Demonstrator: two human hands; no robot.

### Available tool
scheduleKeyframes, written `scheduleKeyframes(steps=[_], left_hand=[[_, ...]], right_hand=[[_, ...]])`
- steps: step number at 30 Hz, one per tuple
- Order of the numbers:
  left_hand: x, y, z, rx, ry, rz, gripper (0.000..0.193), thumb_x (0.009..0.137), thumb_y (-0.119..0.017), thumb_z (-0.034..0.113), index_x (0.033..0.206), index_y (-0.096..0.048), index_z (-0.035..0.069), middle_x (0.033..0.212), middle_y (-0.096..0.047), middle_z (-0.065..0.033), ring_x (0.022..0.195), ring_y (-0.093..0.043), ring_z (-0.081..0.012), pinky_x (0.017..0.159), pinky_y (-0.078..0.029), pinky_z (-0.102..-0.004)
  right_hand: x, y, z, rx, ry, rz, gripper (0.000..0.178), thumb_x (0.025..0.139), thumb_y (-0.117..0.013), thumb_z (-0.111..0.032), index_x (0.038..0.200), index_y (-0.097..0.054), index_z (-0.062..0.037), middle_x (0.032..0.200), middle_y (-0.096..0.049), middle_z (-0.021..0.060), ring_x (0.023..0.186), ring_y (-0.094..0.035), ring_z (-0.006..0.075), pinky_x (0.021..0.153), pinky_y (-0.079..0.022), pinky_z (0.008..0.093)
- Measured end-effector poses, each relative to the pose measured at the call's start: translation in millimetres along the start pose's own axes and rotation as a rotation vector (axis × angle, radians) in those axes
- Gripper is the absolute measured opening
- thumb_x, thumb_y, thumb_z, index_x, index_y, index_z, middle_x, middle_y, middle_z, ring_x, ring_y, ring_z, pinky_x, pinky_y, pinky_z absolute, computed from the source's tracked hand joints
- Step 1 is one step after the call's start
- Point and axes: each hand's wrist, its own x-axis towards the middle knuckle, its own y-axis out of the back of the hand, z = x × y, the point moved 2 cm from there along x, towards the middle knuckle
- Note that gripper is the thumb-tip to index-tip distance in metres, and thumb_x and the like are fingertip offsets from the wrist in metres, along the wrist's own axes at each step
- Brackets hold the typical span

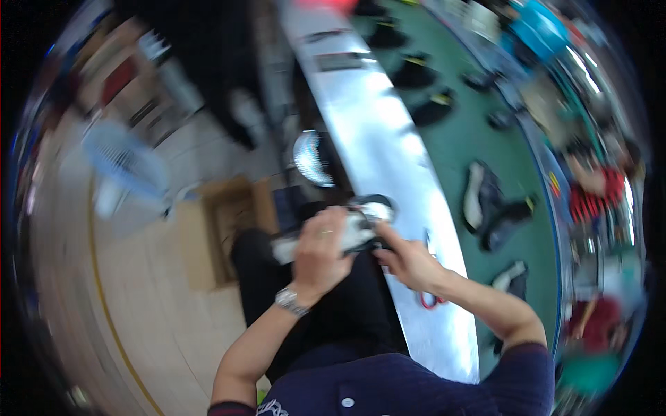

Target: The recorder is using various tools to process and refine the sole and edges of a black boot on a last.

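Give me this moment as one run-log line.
left hand: grips black-and-white shoe over lap | right hand: fingers on shoe | red-handled scissors on metal ledge | image blurred

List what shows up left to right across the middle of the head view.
White fan → cardboard box → left hand gripping a black-and-white shoe part → right hand → silver table edge → shoe pieces on the green belt → person in red.
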Motion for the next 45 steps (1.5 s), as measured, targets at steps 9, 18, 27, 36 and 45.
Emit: scheduleKeyframes(steps=[9,18,27,36,45], left_hand=[[-15.8,-48.9,18.8,0.234,-0.222,0.147,0.042,0.089,-0.052,0.009,0.124,-0.054,-0.014,0.121,-0.058,-0.0316,0.114,-0.057,-0.0394,0.103,-0.043,-0.0453],[-6.2,-34.3,16.1,0.317,-0.234,0.091,0.041,0.087,-0.054,0.01,0.12,-0.056,-0.014,0.128,-0.055,-0.0305,0.117,-0.056,-0.0413,0.104,-0.043,-0.0458],[-6.6,-35.0,26.1,0.299,-0.231,0.077,0.042,0.085,-0.061,0.01,0.121,-0.059,-0.011,0.127,-0.057,-0.0281,0.118,-0.056,-0.0384,0.105,-0.041,-0.0441],[-8.1,-33.2,22.2,0.294,-0.188,0.074,0.047,0.082,-0.066,0.012,0.123,-0.059,-0.009,0.131,-0.056,-0.0259,0.123,-0.053,-0.0375,0.107,-0.04,-0.0434],[-7.2,-31.2,22.1,0.259,-0.214,0.134,0.044,0.082,-0.063,0.009,0.12,-0.058,-0.012,0.125,-0.058,-0.0262,0.119,-0.056,-0.0391,0.107,-0.041,-0.0435]], right_hand=[[-32.8,34.6,-7.4,-0.927,0.022,-0.025,0.074,0.087,-0.063,-0.01,0.15,-0.025,-0.0085,0.078,-0.066,0.0234,0.066,-0.066,0.0414,0.059,-0.052,0.0485],[14.4,45.4,-4.8,-0.088,-0.021,0.251,0.056,0.094,-0.054,-0.009,0.147,-0.036,-0.0104,0.067,-0.061,0.0104,0.057,-0.062,0.0225,0.058,-0.05,0.0358],[7.7,40.7,-2.5,-0.072,0.022,0.365,0.063,0.095,-0.056,-0.015,0.149,-0.025,-0.006,0.065,-0.064,0.0147,0.054,-0.064,0.026,0.058,-0.051,0.0375],[8.9,36.1,-20.5,-0.225,0.069,0.426,0.061,0.094,-0.056,-0.016,0.147,-0.027,-0.0063,0.068,-0.064,0.0224,0.062,-0.064,0.0419,0.058,-0.049,0.0486],[6.9,29.5,-22.9,-0.007,-0.042,0.435,0.065,0.092,-0.058,-0.014,0.149,-0.024,-0.01,0.066,-0.064,0.019,0.058,-0.064,0.038,0.063,-0.051,0.0443]])
